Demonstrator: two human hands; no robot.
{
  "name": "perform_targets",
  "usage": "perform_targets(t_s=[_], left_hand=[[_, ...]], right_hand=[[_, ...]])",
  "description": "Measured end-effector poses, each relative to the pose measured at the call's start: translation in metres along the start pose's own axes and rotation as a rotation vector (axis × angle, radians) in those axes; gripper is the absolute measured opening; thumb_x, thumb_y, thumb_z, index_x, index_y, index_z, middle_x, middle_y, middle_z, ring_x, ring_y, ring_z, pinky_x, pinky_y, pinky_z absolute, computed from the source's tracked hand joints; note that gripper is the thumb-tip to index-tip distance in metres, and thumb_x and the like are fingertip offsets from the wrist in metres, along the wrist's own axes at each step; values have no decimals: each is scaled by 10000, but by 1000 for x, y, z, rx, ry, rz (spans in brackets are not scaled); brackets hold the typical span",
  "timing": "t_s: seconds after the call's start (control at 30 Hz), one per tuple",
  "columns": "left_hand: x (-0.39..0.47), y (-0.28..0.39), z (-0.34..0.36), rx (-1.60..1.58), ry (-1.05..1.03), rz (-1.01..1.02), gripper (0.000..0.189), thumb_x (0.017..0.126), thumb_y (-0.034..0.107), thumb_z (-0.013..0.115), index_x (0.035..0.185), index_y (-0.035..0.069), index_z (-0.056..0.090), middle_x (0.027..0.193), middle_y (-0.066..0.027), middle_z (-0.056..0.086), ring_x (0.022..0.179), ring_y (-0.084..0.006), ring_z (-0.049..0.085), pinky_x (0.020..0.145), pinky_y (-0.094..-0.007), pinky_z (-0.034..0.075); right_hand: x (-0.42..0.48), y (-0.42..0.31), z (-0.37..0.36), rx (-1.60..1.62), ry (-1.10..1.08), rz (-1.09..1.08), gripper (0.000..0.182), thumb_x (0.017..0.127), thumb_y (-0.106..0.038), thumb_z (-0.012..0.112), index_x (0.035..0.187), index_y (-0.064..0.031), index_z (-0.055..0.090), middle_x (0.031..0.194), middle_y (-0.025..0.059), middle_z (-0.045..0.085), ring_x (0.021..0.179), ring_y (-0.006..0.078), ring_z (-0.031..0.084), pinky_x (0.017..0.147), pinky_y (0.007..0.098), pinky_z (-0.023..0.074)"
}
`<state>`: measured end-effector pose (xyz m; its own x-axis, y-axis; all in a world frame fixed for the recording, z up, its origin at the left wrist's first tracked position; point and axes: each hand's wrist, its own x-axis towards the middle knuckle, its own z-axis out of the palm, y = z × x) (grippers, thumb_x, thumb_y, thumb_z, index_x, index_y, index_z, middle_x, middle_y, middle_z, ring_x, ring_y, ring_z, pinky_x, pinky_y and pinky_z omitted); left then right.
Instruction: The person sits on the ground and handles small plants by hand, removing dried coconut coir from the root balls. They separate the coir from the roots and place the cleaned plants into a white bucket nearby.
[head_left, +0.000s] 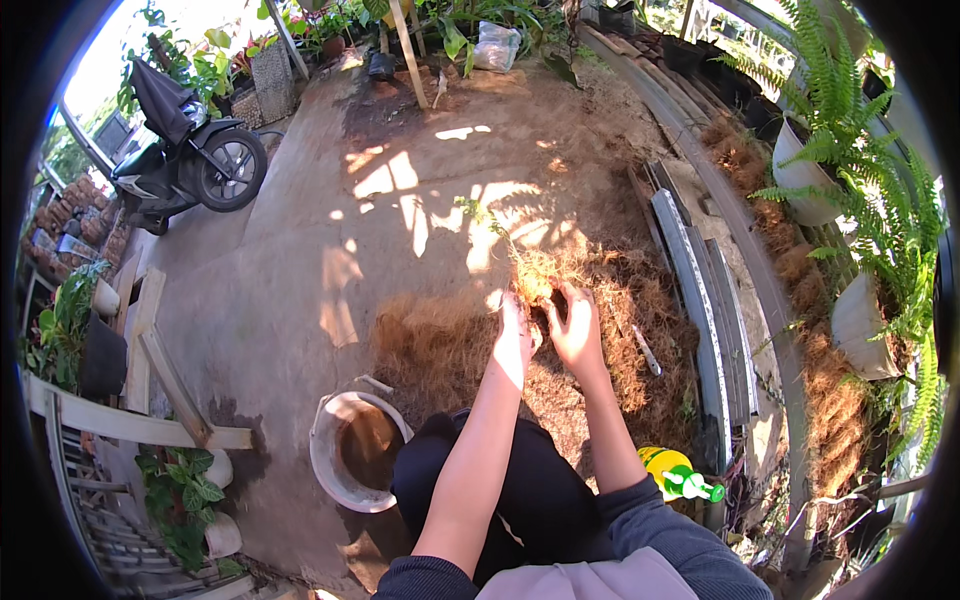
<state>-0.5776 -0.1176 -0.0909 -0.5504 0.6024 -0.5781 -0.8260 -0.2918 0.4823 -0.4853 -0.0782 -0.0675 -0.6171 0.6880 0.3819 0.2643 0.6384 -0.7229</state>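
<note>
Between my two hands is a clump of brown coconut fibre (537, 274), lit by the sun. A small green plant (481, 213) leans out of its far side on a thin stem; the roots are hidden. My left hand (516, 324) supports the clump from the left, its palm turned inward and dark bits of soil on it. With thumb and bent fingers, my right hand (576, 321) presses the clump's near right side. Loose coconut fibre (427, 334) lies on the ground to the left, and a darker fibre heap (637, 300) spreads to the right.
A white bucket (319, 457) holding brown water stands left of my knees. Right of me are a yellow spray bottle (666, 469) with a green top, a knife-like tool (646, 351) on the fibre, and metal bars (694, 300). A motorcycle (187, 161) is parked far left.
</note>
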Motion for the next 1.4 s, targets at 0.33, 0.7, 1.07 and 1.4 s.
perform_targets(t_s=[0.33, 0.7, 1.07, 1.4], left_hand=[[16, -18, 7, 6, -168, 167, 337, 951, 296, 322, 1055, 57, 536, 963, -98, 607, 820, -226, 595, 706, -340, 515], [30, -11, -2, -11, -158, 55, 337, 959, 321, 377, 1028, 48, 561, 930, -61, 612, 824, -198, 590, 704, -309, 502], [38, -8, -10, 326, 98, 88, 466, 890, 392, 512, 1167, 19, 541, 1146, -84, 586, 1067, -157, 533, 893, -307, 407], [5, 2, 9, 26, -209, 179, 403, 968, 355, 319, 1099, 46, 543, 1006, -83, 613, 877, -204, 600, 770, -321, 507]], right_hand=[[5, -1, -1, 57, 220, -33, 227, 756, 19, 578, 982, 5, 597, 887, 161, 558, 847, 328, 534, 768, 396, 428], [4, -6, 3, -17, 94, 61, 371, 652, -29, 700, 1000, 10, 578, 974, 172, 565, 908, 345, 554, 793, 395, 455], [17, -3, -15, 230, 231, 3, 328, 626, -85, 733, 883, 49, 579, 823, 168, 647, 758, 226, 630, 705, 319, 487], [6, -11, -14, 396, 6, 22, 346, 696, -90, 680, 998, 53, 592, 789, 97, 651, 593, 102, 520, 568, 228, 427]])
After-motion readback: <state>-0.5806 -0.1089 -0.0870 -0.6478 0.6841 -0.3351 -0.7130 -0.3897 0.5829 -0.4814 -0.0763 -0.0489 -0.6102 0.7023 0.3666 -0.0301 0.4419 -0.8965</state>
